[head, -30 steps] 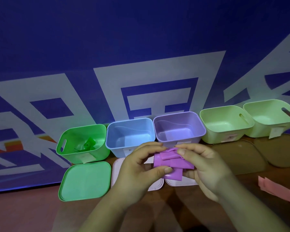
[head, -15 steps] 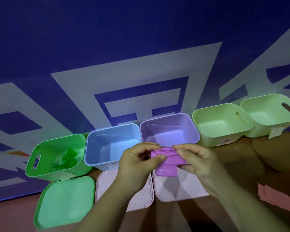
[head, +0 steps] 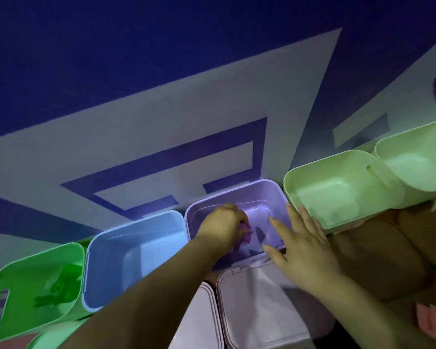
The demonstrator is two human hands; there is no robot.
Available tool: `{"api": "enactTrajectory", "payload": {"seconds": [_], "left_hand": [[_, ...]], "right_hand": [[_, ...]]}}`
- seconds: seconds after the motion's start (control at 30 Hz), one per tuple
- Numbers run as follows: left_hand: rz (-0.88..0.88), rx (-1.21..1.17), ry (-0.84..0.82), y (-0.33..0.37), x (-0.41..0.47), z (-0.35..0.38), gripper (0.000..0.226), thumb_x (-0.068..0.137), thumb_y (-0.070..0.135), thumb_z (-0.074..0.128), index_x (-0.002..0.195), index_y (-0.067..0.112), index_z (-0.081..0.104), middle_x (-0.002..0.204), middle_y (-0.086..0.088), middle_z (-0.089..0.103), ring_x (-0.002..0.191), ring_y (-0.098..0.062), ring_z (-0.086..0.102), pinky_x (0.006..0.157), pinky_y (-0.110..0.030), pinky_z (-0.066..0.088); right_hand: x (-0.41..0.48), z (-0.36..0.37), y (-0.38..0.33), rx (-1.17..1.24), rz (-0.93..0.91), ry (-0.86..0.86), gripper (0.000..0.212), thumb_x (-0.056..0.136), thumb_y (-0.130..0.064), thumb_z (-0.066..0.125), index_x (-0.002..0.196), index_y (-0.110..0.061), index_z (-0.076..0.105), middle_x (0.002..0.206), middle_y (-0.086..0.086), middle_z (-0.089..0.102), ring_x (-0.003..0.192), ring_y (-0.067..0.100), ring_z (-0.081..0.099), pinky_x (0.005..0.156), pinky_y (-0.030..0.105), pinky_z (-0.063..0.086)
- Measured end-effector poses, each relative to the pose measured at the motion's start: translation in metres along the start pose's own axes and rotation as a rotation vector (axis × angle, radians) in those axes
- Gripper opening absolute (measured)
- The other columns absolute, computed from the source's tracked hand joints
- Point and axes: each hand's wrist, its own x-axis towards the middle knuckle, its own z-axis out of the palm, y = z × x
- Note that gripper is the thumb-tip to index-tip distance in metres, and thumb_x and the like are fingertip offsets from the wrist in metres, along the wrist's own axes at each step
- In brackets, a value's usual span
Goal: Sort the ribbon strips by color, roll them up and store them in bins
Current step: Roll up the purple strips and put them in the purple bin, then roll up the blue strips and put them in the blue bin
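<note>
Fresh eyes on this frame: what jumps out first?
First, the left hand, reaching down into the purple bin in the middle of the row, with a purple ribbon in its curled fingers. The right hand is open, fingers spread, at that bin's near right corner. At the far left of the row, the green bin already holds a green ribbon.

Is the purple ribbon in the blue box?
No, the left hand holds the purple ribbon inside the purple bin.
</note>
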Motion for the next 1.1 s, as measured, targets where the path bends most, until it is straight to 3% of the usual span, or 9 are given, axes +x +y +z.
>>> {"api": "enactTrajectory", "payload": {"seconds": [0.13, 0.37, 0.47, 0.6, 0.83, 1.1], "left_hand": [[-0.009, 0.04, -0.124, -0.007, 0.02, 0.021, 0.018, 0.085, 0.035, 0.068, 0.101, 0.028, 0.074, 0.109, -0.002, 0.058, 0.098, -0.024, 0.061, 0.081, -0.029, 0.048], [-0.004, 0.046, -0.118, -0.015, 0.03, 0.038, 0.026, 0.083, 0.032, 0.069, 0.108, 0.027, 0.07, 0.11, -0.004, 0.059, 0.103, -0.027, 0.058, 0.085, -0.036, 0.05], [-0.027, 0.016, -0.141, -0.021, 0.027, 0.042, 0.046, 0.084, 0.036, 0.071, 0.127, 0.026, 0.061, 0.124, -0.006, 0.056, 0.117, -0.028, 0.052, 0.096, -0.037, 0.047], [-0.103, -0.021, -0.156, -0.022, 0.013, 0.038, 0.074, 0.082, 0.048, 0.071, 0.147, 0.036, 0.037, 0.154, -0.005, 0.034, 0.141, -0.028, 0.031, 0.113, -0.041, 0.034], [-0.134, -0.09, 0.02, -0.011, -0.069, 0.01, 0.068, 0.089, 0.05, 0.062, 0.149, 0.036, 0.033, 0.158, 0.001, 0.029, 0.144, -0.021, 0.026, 0.117, -0.035, 0.028], [-0.142, -0.144, 0.319, -0.003, -0.221, 0.019, 0.059, 0.086, 0.052, 0.065, 0.14, 0.036, 0.047, 0.146, 0.002, 0.047, 0.134, -0.021, 0.041, 0.109, -0.03, 0.034]], "right_hand": [[-0.001, 0.007, 0.006, 0.0, -0.002, -0.022, 0.07, 0.085, -0.069, 0.038, 0.138, -0.028, 0.055, 0.159, 0.013, 0.03, 0.146, 0.034, 0.031, 0.115, 0.046, 0.016], [-0.004, 0.01, 0.007, 0.041, -0.02, -0.013, 0.065, 0.087, -0.069, 0.036, 0.136, -0.03, 0.057, 0.162, 0.011, 0.023, 0.149, 0.031, 0.025, 0.117, 0.047, 0.017], [-0.002, 0.008, 0.006, 0.04, -0.017, -0.032, 0.064, 0.086, -0.068, 0.038, 0.134, -0.03, 0.059, 0.162, 0.011, 0.024, 0.149, 0.032, 0.025, 0.117, 0.048, 0.018], [-0.003, 0.001, 0.006, 0.02, -0.017, -0.071, 0.066, 0.085, -0.07, 0.036, 0.135, -0.031, 0.057, 0.162, 0.012, 0.024, 0.149, 0.033, 0.023, 0.116, 0.046, 0.013], [-0.029, -0.028, -0.013, 0.045, -0.023, -0.069, 0.07, 0.081, -0.067, 0.036, 0.132, -0.027, 0.06, 0.156, 0.014, 0.036, 0.144, 0.037, 0.032, 0.114, 0.052, 0.03], [-0.101, -0.049, -0.052, 0.015, -0.127, -0.057, 0.058, 0.078, -0.06, 0.053, 0.124, -0.027, 0.065, 0.149, 0.014, 0.046, 0.136, 0.038, 0.045, 0.106, 0.05, 0.04]]}}
